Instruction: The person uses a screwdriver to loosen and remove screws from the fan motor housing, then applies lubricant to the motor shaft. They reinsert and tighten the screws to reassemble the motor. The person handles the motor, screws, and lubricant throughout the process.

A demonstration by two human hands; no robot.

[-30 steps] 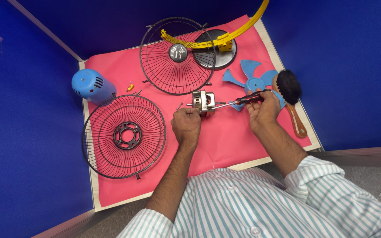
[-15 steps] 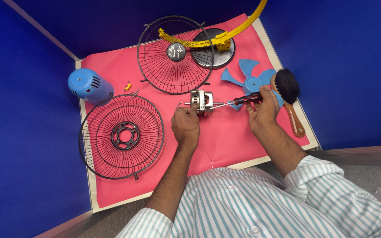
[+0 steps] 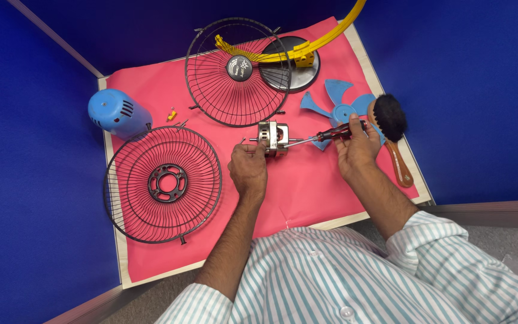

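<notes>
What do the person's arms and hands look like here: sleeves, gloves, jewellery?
Both hands, left hand and right hand, are bare: no gloves, and no ring or watch that I can see. The forearms are uncovered. The shirt is white with thin green stripes and buttons, its sleeves rolled up near the elbows.

Little has changed over the last second. The left hand (image 3: 248, 170) has slid slightly along the pink mat (image 3: 307, 192) toward its left edge, fingers still at the metal fan motor (image 3: 273, 138). The right hand (image 3: 355, 150) keeps the screwdriver (image 3: 325, 135) against the motor, its grip shifted a touch nearer the blue fan blade (image 3: 338, 107).
</notes>
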